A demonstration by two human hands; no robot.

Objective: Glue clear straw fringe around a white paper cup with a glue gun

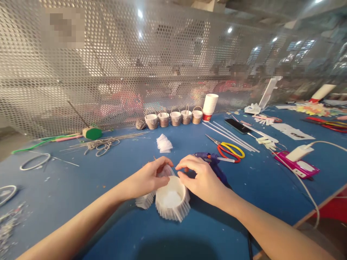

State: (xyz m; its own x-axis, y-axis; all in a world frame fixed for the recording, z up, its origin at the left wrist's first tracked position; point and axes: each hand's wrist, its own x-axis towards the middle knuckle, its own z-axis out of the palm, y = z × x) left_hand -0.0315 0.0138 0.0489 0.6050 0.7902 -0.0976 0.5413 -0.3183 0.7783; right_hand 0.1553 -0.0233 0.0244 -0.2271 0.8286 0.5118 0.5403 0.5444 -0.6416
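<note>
A white paper cup (172, 198) stands on the blue table with pleated translucent strips (173, 213) around its outside. At its far left rim, my left hand (151, 177) has thumb and fingers closed around a thin translucent pleated piece (168, 171). On the other side, my right hand (202, 177) is curved over the far right rim, thumb and index finger apart with nothing visible between them. Another stack of pleated pieces (145, 200) lies beside the cup, partly under my left hand. A blue glue gun (214, 159) rests just behind my right hand, partly hidden.
Folded translucent pieces (164, 143) lie farther back. Several small baskets (175, 119) and stacked paper cups (210, 107) line the perforated screen. Scissors (230, 150), white sticks (233, 137), a phone (238, 126) and a pink power strip (298, 165) are right; wires and cord (101, 144) are left.
</note>
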